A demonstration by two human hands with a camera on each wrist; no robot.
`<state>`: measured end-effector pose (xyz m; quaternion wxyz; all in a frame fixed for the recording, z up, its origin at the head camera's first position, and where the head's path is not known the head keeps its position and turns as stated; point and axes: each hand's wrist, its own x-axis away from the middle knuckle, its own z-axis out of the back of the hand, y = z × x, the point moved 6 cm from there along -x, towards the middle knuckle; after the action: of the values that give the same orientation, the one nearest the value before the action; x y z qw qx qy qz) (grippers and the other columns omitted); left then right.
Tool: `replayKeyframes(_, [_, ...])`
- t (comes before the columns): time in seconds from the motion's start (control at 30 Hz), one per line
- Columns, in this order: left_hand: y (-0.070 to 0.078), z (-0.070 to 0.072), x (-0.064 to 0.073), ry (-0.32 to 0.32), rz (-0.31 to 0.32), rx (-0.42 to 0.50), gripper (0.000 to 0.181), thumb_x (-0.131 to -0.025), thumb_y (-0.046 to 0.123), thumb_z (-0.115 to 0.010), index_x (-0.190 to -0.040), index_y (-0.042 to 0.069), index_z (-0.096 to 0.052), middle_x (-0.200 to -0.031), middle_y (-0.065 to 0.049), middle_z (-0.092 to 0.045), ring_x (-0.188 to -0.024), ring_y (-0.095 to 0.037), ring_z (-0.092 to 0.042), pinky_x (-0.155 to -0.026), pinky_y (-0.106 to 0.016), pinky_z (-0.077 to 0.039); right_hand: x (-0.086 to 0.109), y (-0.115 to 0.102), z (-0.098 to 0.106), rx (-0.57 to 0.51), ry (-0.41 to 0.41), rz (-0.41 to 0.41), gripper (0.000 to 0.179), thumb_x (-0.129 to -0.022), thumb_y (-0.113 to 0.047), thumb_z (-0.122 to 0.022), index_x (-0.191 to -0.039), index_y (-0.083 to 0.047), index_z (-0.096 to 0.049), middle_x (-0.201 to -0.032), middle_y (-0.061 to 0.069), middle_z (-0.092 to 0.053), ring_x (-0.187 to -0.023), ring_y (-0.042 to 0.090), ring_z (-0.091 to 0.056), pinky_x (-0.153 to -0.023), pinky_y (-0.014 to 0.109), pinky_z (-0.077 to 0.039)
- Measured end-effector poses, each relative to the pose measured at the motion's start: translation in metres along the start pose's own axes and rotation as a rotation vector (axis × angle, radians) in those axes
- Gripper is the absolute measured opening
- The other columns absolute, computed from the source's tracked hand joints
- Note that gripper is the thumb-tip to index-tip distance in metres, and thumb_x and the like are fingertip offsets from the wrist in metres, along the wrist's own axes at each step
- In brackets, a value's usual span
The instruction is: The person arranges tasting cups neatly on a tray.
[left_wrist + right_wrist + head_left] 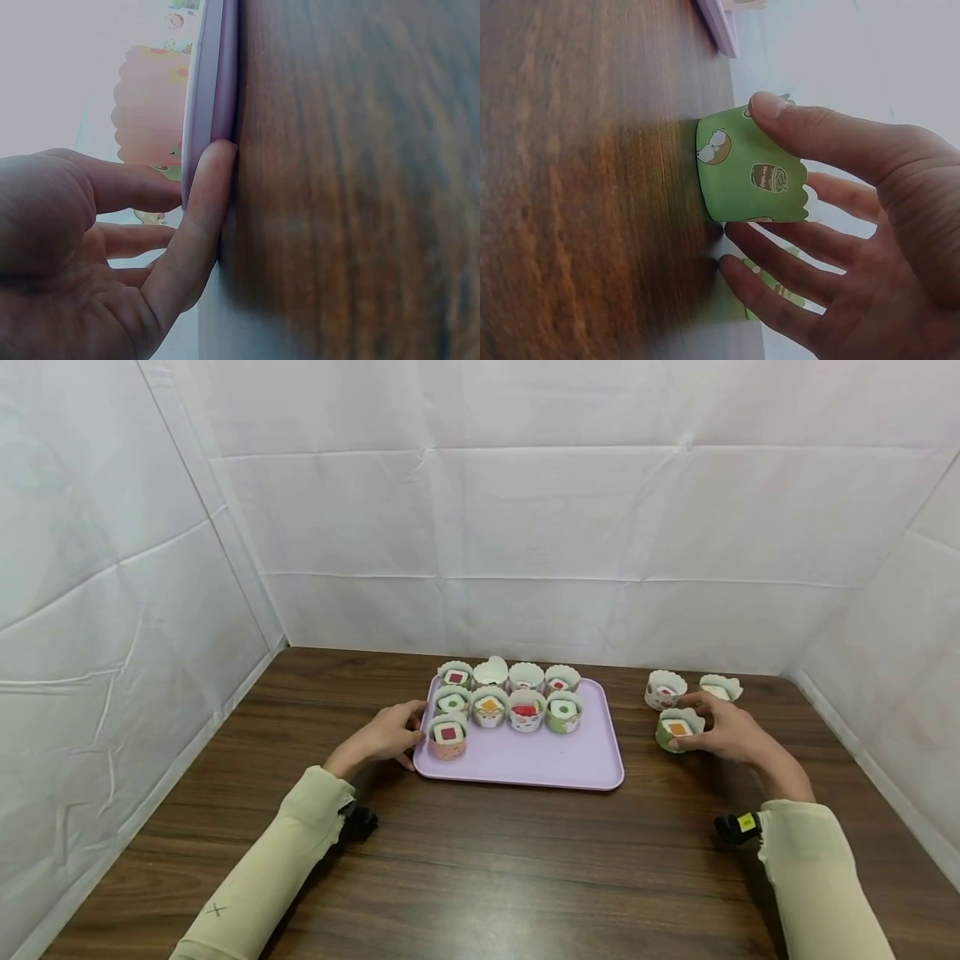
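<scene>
The left hand (pixel 382 733) pinches the lilac tray (pixel 532 762) by its rim; the right hand (pixel 729 730) pinches a green cup (pixel 735 184).

Soft, even light in head view
The table (pixel 525 852) shows pale glare; both wrist views look dimmer and hazy.

We count one tray (pixel 540 764), nine cups (pixel 490 718) on it, three cups (pixel 664 698) off it, one counter (pixel 525 860), one left grip (pixel 390 733), one right grip (pixel 729 732).
</scene>
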<state>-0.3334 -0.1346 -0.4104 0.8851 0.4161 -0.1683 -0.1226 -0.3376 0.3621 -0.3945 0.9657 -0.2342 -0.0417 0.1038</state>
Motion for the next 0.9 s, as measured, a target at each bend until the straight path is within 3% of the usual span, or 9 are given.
replayKeyframes(0.27, [-0.0001,-0.0003,-0.0004,0.003,0.003,-0.002,0.061,-0.101,0.001,-0.05,-0.159,-0.004,-0.031,-0.119,-0.025,-0.054,-0.081,-0.026,-0.068,-0.061,-0.034,-0.067,-0.0005,-0.0025,-0.0014,-0.02,0.012,0.037,0.08,-0.087,-0.035,-0.083,-0.148,0.002,-0.047,-0.147,0.034,-0.049,-0.131,0.056,-0.048,-0.101,0.07,-0.047])
replayKeyframes(0.9, [-0.0003,0.0001,-0.0011,-0.006,0.0,0.004,0.062,-0.101,0.001,-0.05,-0.159,-0.004,-0.03,-0.119,-0.026,-0.054,-0.083,-0.027,-0.068,-0.062,-0.034,-0.067,0.0005,0.0004,-0.001,0.003,0.045,0.019,0.07,-0.091,-0.037,-0.079,-0.143,0.002,-0.052,-0.14,0.034,-0.054,-0.116,0.047,-0.057,-0.087,0.059,-0.052])
